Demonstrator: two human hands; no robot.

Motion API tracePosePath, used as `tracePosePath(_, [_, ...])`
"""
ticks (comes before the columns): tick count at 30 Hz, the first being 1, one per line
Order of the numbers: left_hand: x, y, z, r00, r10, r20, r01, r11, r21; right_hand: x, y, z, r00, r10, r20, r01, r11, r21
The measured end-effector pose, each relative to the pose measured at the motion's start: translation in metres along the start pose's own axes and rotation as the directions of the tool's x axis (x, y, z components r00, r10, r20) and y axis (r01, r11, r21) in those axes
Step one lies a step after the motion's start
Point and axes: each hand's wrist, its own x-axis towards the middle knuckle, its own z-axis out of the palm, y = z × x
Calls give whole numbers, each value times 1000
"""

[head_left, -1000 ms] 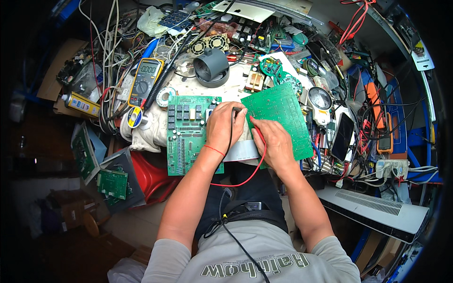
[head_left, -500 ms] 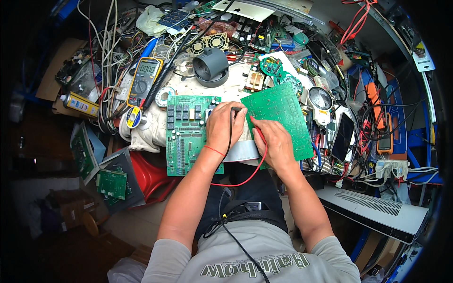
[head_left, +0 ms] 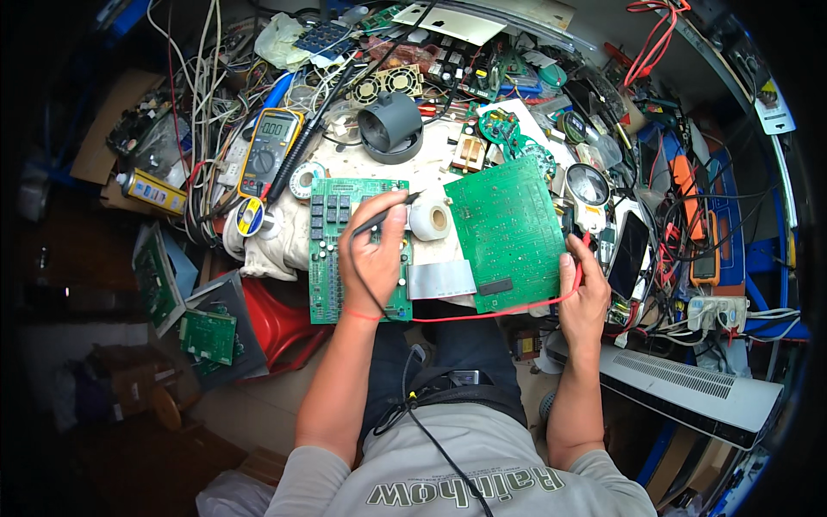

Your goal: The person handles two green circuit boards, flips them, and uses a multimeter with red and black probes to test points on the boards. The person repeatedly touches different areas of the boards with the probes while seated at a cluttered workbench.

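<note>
My left hand (head_left: 375, 263) is closed around a black test probe (head_left: 372, 223), held over the right edge of a green circuit board (head_left: 324, 280) with relays. My right hand (head_left: 586, 293) grips a red test probe (head_left: 578, 275) at the right edge of a second green board (head_left: 512, 233), whose underside with solder points faces up. A grey ribbon cable (head_left: 441, 280) lies between the two boards. Just above it rests a white roll (head_left: 430, 217). The red lead crosses in front of the boards. A yellow-rimmed multimeter (head_left: 270, 157) leans at the left, its screen lit.
Behind the boards stands a dark grey cylindrical holder (head_left: 390, 125). A magnifier lamp (head_left: 587, 185) and a phone-like black screen (head_left: 629, 250) lie at the right. Tangled cables and electronic parts crowd the bench's back. A red stool (head_left: 271, 323) stands below left.
My hands have drawn apart: the left moved left, the right moved right and down to the board's edge. The white roll came into view, and the meter reading changed.
</note>
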Motion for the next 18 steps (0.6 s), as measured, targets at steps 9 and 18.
tracePosePath(9, [-52,29,-22,971,-239,-1,228,928,-294,-35,-65,22,836,-548,33,531,822,204])
tracePosePath(18, [-63,39,-34,934,-357,23,347,891,-293,-49,-103,77,729,-676,109,631,725,275])
